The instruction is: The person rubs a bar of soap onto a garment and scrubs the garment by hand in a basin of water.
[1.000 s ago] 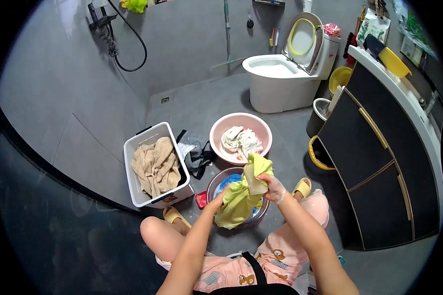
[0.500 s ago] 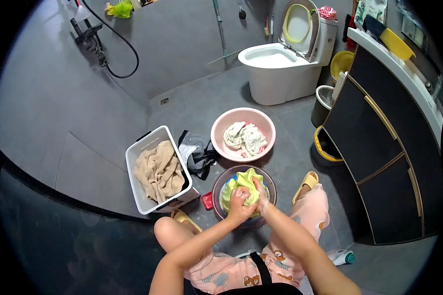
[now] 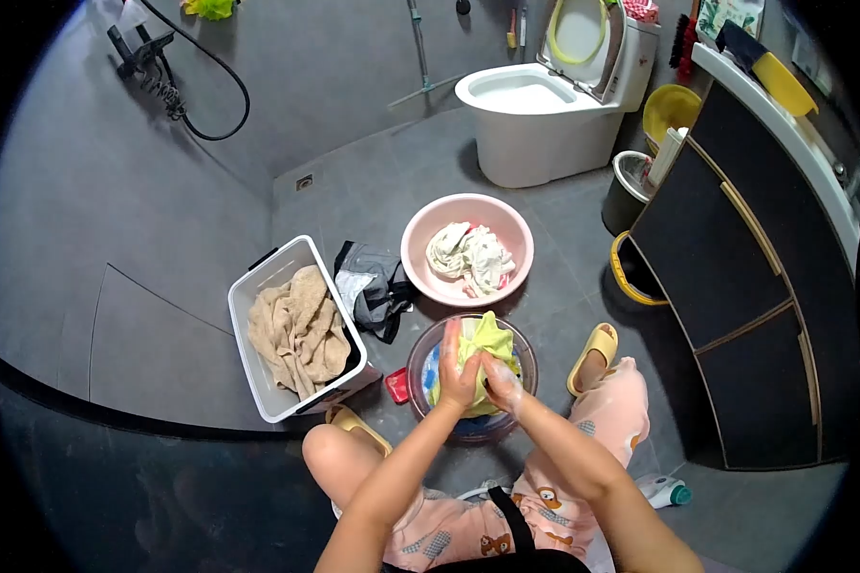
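A yellow-green cloth [image 3: 490, 336] lies bunched in a dark, translucent basin [image 3: 527, 358], with blue fabric [image 3: 431, 368] beside it. My left hand [image 3: 458, 372] is over the basin against the cloth, its fingers stretched out. Close beside it, my right hand [image 3: 501, 384] is curled at the cloth, with whitish suds on the hand and wrist; its fingertips are partly hidden. Just beyond, a pink basin [image 3: 415, 234] holds white and reddish fabric [image 3: 470, 258].
A white bin [image 3: 243, 325] with a beige towel [image 3: 299, 329] stands left, beside a grey-black garment [image 3: 377, 291]. A red object [image 3: 397, 386] lies near the dark basin. Farther off are the toilet [image 3: 545, 134], a trash bin [image 3: 626, 196] and a black cabinet [image 3: 736, 286].
The yellow-green cloth, held stretched above the dark basin a second ago, has gone down into it. My left hand's fingers have straightened since half a second ago.
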Tool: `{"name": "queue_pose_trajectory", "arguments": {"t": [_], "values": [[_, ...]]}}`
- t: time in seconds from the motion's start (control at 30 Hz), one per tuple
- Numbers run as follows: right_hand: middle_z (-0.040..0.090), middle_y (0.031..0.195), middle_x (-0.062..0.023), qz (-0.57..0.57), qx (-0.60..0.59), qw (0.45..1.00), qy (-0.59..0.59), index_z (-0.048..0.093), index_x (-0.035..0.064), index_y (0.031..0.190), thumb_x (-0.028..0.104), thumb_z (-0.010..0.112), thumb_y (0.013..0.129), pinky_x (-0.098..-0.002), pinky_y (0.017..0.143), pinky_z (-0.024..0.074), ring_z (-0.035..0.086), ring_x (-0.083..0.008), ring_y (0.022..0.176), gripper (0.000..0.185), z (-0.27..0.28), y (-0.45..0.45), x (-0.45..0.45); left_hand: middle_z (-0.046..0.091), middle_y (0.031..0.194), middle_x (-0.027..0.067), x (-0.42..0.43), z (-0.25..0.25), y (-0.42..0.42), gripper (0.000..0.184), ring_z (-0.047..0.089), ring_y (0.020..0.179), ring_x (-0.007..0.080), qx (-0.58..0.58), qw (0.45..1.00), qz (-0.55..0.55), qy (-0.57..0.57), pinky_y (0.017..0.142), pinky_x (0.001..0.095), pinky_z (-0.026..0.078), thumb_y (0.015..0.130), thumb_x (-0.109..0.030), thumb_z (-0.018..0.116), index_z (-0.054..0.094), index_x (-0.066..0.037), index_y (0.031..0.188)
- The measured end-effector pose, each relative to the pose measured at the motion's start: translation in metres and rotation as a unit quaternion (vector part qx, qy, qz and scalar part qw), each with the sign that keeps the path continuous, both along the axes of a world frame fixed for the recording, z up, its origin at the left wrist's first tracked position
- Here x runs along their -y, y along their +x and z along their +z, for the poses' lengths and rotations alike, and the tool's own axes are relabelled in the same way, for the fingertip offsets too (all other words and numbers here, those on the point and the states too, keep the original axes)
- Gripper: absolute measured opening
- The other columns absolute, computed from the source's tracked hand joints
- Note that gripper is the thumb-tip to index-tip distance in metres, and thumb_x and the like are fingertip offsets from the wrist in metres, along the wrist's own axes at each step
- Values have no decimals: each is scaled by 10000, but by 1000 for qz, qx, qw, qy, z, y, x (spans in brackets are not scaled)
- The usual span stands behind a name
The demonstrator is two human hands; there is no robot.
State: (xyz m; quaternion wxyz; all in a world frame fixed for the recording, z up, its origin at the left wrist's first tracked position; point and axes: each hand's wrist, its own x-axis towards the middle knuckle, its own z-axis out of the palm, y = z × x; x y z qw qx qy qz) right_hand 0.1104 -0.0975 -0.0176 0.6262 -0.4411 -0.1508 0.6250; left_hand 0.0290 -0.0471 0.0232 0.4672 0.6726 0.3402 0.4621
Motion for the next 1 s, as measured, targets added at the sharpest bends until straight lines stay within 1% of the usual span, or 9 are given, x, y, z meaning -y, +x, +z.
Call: {"name": "queue_pose_trajectory", "arguments": {"t": [0.13,0.17,0.33,0.4,0.53,0.57,0.73,0.9,1.0], "values": [[585,1039,-52,-7,-105,994,-41,509,60,1132,284,455,857,-302,809,445,568,-159,908,359,6,-8,6,390,1299,213,-13,-21,-12,492,344,1233,313,-50,993,-69,-78,1012,332,242,795,-177,435,412,-1,1255],[584,1043,-54,-6,-108,994,-36,508,63,1135,284,458,855,-305,815,444,565,-160,918,360,7,-10,7,433,1270,198,-16,-22,-10,467,357,1227,305,22,989,-70,-132,1007,328,251,798,-143,419,431,-26,1250],[555,1096,-42,-108,-142,984,-17,484,75,1174,424,483,853,-329,853,428,543,-166,964,474,22,-4,-4,513,1193,178,10,-18,-8,443,474,1127,275,-10,998,-23,-61,953,319,329,809,-129,399,440,18,1225],[554,1072,-43,-60,-156,983,-79,471,89,1185,490,468,845,-337,832,443,547,-178,946,526,29,7,-6,544,1149,162,23,-14,-9,423,520,1065,258,-5,996,-75,-53,922,319,361,809,-130,391,462,29,1194],[571,1024,-53,-13,-129,988,-89,508,92,1130,489,471,843,-333,809,456,562,-180,914,491,24,-5,-4,551,816,95,13,-22,-9,192,523,813,185,73,993,28,-90,791,297,394,804,-125,373,515,1,831],[563,1058,-53,-1,-119,988,-94,511,78,1137,475,475,846,-313,819,443,556,-172,926,494,35,-11,-2,491,702,80,9,-18,-6,232,482,718,187,93,990,63,-90,737,303,386,848,-173,360,464,-18,710],[545,1112,-41,62,17,993,-103,485,77,1194,411,536,826,-322,870,383,504,-158,1006,500,28,-25,13,437,622,3,-14,-8,-14,340,395,608,105,43,969,178,-167,589,263,379,909,-276,446,474,-18,688],[525,1140,-57,44,56,996,-48,484,30,1186,396,567,812,-295,887,364,488,-146,1018,530,24,-29,16,526,559,55,-3,-40,-9,439,487,530,158,17,922,289,-258,536,333,393,881,-321,474,500,2,584],[569,1076,-46,-40,4,988,-147,494,44,1185,420,538,829,-280,851,396,524,-143,959,520,25,-19,7,517,565,46,18,-18,-9,396,474,545,146,29,964,174,-199,537,315,375,881,-273,449,503,2,601]]}}
